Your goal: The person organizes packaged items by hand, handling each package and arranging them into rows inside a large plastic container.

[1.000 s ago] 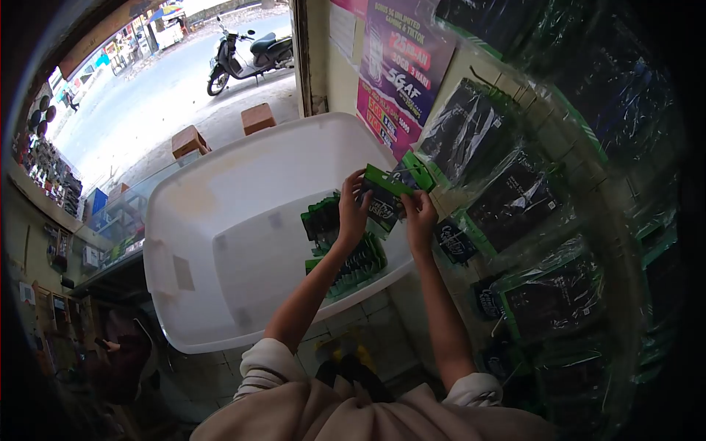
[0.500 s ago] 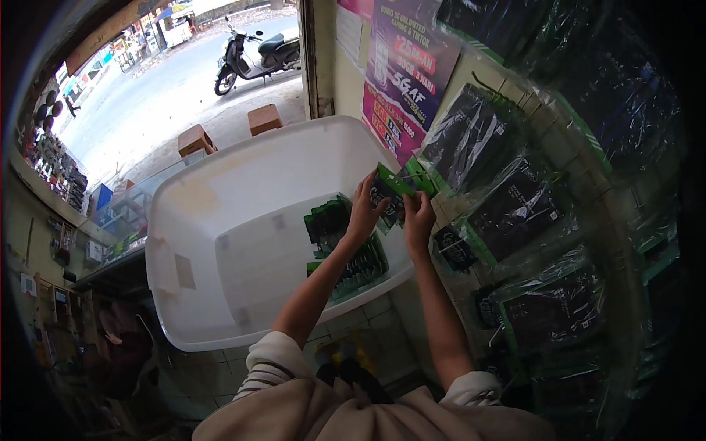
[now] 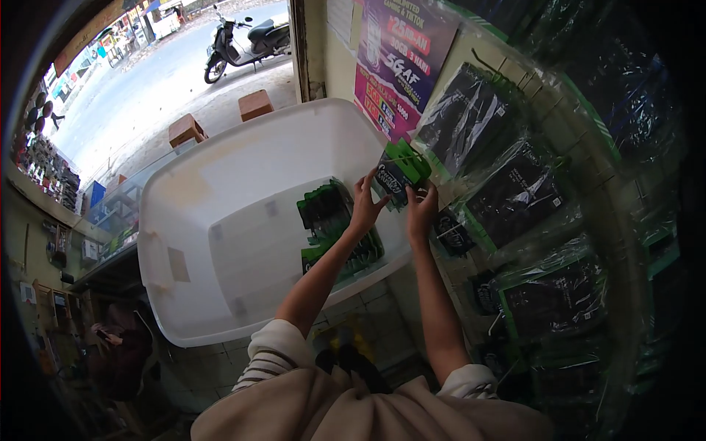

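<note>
A black packet (image 3: 392, 178) with a green header hangs with others on a metal rod at the wall, just past the right end of the white plastic tub (image 3: 254, 246). My left hand (image 3: 365, 206) holds the packet's left edge, thumb toward the lower side and fingers toward the top. My right hand (image 3: 421, 209) pinches its lower right edge, fingers curled. Inside the tub, below my left forearm, lie several similar black and green packets (image 3: 323, 209) in overlapping rows, partly hidden by that arm.
Large plastic-wrapped black packs (image 3: 515, 202) hang on a wall grid to the right. A purple poster (image 3: 401, 62) is above the tub. Beyond the doorway stand a scooter (image 3: 246, 42) and brown stools (image 3: 255, 105). A person (image 3: 121, 342) sits at lower left, holding a phone-like object.
The packets on the rod now sit closer together, with the front one's face turned more toward me. Both hands stay at the packet, my right hand slightly lower on it. The view has shifted slightly.
</note>
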`<state>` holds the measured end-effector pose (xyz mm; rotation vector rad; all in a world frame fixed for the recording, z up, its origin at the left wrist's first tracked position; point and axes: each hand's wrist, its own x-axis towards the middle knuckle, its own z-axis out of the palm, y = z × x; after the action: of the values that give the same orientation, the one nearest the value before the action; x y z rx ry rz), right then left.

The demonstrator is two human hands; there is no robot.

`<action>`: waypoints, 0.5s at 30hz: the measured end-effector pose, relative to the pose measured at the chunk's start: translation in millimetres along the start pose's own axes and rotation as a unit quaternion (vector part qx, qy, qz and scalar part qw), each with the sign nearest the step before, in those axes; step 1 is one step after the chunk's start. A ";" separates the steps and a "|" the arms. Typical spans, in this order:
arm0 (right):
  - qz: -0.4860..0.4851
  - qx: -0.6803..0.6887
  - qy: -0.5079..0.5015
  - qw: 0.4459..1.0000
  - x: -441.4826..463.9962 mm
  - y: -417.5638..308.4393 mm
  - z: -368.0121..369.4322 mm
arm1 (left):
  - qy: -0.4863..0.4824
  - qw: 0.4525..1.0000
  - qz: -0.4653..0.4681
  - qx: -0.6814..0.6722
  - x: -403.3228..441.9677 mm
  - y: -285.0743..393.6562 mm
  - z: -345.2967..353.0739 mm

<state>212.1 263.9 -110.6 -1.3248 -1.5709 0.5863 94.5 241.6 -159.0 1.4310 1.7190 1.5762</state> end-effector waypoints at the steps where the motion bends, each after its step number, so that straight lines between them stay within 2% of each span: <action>1: -0.007 0.023 -0.007 1.000 -0.1 -0.7 -1.2 | -0.005 1.000 -0.004 -0.003 -1.8 0.2 -1.0; 5: 0.014 0.057 0.011 0.998 -3.0 5.1 -4.3 | -0.017 1.000 0.008 0.008 -1.2 2.5 -1.5; 11: 0.013 0.009 -0.033 0.999 0.0 13.6 3.0 | -0.054 0.998 0.016 -0.011 -4.6 12.9 -6.6; 15: 0.011 -0.017 -0.020 1.000 0.1 5.8 3.6 | -0.048 0.999 0.020 -0.010 -5.8 -0.7 -1.5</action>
<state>211.6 266.5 -117.0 -1.3649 -1.6067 0.6065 95.2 236.0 -161.1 1.5144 1.6244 1.5160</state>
